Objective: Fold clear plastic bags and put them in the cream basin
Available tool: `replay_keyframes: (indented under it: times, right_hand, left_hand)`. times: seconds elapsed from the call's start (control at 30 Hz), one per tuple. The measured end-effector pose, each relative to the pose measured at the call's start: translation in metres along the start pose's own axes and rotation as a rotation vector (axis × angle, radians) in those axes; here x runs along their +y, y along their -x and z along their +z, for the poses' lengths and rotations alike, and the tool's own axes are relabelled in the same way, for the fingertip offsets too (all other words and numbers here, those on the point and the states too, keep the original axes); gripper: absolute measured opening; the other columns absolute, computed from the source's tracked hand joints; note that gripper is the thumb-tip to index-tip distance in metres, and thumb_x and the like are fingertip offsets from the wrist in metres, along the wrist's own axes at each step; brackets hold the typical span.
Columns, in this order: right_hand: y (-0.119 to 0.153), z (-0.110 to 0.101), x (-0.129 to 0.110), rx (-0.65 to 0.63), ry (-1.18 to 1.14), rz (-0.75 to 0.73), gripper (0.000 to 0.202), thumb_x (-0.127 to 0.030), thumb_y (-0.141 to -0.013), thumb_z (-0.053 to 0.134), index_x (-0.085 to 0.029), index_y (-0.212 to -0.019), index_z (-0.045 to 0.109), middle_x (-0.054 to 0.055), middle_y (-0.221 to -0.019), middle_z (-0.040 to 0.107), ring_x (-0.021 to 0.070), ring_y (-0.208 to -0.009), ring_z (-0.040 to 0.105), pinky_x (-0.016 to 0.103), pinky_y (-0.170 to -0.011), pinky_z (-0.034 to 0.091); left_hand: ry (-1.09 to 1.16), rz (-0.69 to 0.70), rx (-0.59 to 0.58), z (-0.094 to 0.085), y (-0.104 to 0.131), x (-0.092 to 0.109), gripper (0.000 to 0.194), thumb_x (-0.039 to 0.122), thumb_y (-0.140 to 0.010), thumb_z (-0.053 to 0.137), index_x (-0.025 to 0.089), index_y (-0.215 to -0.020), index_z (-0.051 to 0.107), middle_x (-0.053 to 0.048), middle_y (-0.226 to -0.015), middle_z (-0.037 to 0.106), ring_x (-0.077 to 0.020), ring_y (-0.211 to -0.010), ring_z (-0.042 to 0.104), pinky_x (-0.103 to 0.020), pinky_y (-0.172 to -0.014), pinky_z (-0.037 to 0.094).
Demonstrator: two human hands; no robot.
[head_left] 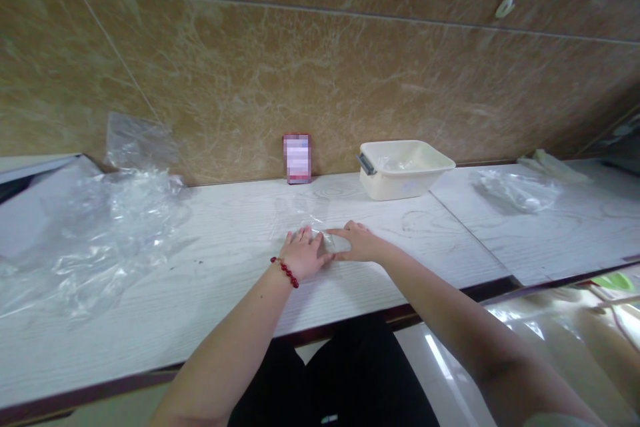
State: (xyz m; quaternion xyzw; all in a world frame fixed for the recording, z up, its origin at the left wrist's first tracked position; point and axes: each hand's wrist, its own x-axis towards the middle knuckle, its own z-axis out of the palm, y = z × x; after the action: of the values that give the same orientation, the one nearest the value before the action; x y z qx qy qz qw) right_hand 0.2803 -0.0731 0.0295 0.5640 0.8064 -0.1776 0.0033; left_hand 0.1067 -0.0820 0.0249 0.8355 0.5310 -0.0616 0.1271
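Observation:
A clear plastic bag (pixel 296 211) lies flat on the white wood-grain table in front of me. My left hand (pixel 303 253), with a red bead bracelet at the wrist, rests palm down on its near part, fingers spread. From the right, my right hand (pixel 357 241) reaches to the bag's near right edge. Its thumb and forefinger are stretched apart, the thumb tip close to my left thumb; the other fingers are bent against the table. Both hands touch or nearly touch the film, whose near edge is partly hidden under them.
A phone (pixel 298 159) leans upright against the brown tiled wall. Right of it stands a cream plastic bin (pixel 400 185) with a grey handle and clear film inside. Crumpled clear bags (pixel 125 213) heap at the left; more plastic (pixel 523 191) lies at the right.

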Motion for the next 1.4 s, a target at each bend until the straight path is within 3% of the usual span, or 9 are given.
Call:
replay_keyframes:
  times: [0.13,0.3,0.47,0.67,0.83,0.93,1.03,1.23,1.4]
  right_hand:
    - [0.008,0.005,0.003,0.099,-0.006,-0.057,0.074,-0.059,-0.060,0.056,-0.033,-0.125,0.033,0.010,-0.109,0.040,0.0264,-0.101,0.038,0.038,-0.082,0.030]
    - [0.018,0.014,0.002,0.240,0.006,-0.064,0.037,-0.039,-0.079,0.044,-0.033,-0.115,0.047,0.007,-0.105,0.045,0.0199,-0.096,0.040,0.035,-0.081,0.030]
    - [0.034,0.020,-0.006,0.277,0.058,-0.092,0.028,-0.039,-0.081,0.041,-0.037,-0.106,0.054,0.004,-0.107,0.047,0.0209,-0.096,0.038,0.036,-0.079,0.030]
    - [0.052,0.024,-0.012,0.296,0.130,-0.143,0.031,-0.040,-0.083,0.037,-0.033,-0.107,0.054,0.004,-0.110,0.049,0.0223,-0.100,0.036,0.037,-0.080,0.028]
    - [0.056,0.028,-0.014,0.327,0.160,-0.141,0.032,-0.041,-0.081,0.040,-0.034,-0.109,0.052,0.004,-0.115,0.047,0.0238,-0.102,0.035,0.039,-0.082,0.027]
    - [0.058,0.027,-0.012,0.380,0.149,-0.172,0.034,-0.040,-0.080,0.041,-0.032,-0.111,0.051,0.004,-0.117,0.046,0.0236,-0.103,0.036,0.040,-0.083,0.028]
    - [0.061,0.023,-0.003,0.425,0.114,-0.216,0.033,-0.037,-0.080,0.043,-0.029,-0.111,0.051,0.006,-0.115,0.047,0.0225,-0.103,0.036,0.039,-0.083,0.030]
    - [0.068,0.020,0.011,0.419,0.094,-0.337,0.024,-0.032,-0.080,0.045,-0.026,-0.100,0.059,0.005,-0.105,0.053,0.0198,-0.099,0.040,0.037,-0.084,0.031]
    - [0.070,0.020,0.004,0.369,0.073,-0.340,0.026,-0.035,-0.079,0.047,-0.026,-0.099,0.059,0.005,-0.105,0.054,0.0197,-0.100,0.040,0.036,-0.084,0.030]
  left_hand:
    - [-0.007,-0.008,0.024,0.000,0.000,0.001,0.066,0.056,-0.076,0.027,0.014,-0.128,0.031,-0.017,-0.136,0.021,-0.0288,-0.125,0.019,-0.048,-0.098,0.014]
    - [-0.011,-0.007,0.073,0.005,-0.001,0.003,0.072,0.062,-0.072,0.029,0.014,-0.125,0.034,-0.019,-0.135,0.024,-0.0303,-0.124,0.020,-0.049,-0.097,0.015]
    - [-0.006,-0.007,0.114,0.008,-0.002,0.002,0.076,0.065,-0.068,0.034,0.014,-0.124,0.036,-0.021,-0.133,0.027,-0.0327,-0.122,0.022,-0.051,-0.095,0.017]
    - [0.077,0.096,0.193,-0.001,-0.005,-0.008,0.056,0.056,-0.074,0.036,0.016,-0.110,0.049,-0.015,-0.120,0.046,-0.0268,-0.112,0.040,-0.040,-0.090,0.032]
    - [0.074,0.161,0.271,-0.014,-0.007,-0.019,0.042,0.044,-0.078,0.037,0.016,-0.104,0.053,-0.011,-0.105,0.057,-0.0217,-0.099,0.051,-0.033,-0.086,0.037]
    - [0.095,0.142,0.280,-0.025,0.005,-0.032,0.035,0.038,-0.079,0.036,0.016,-0.098,0.057,-0.009,-0.101,0.059,-0.0201,-0.095,0.052,-0.032,-0.084,0.038]
    - [0.123,0.131,0.322,-0.030,0.032,-0.050,0.033,0.036,-0.078,0.039,0.015,-0.096,0.057,-0.009,-0.099,0.059,-0.0193,-0.093,0.053,-0.032,-0.084,0.038]
    - [0.197,0.213,0.263,0.000,0.086,-0.074,0.027,0.032,-0.077,0.043,0.020,-0.096,0.058,-0.005,-0.102,0.057,-0.0171,-0.095,0.051,-0.032,-0.088,0.037]
    - [0.270,0.159,0.333,0.028,0.087,-0.071,0.029,0.038,-0.074,0.047,0.022,-0.096,0.059,-0.006,-0.109,0.054,-0.0189,-0.100,0.048,-0.036,-0.090,0.036]
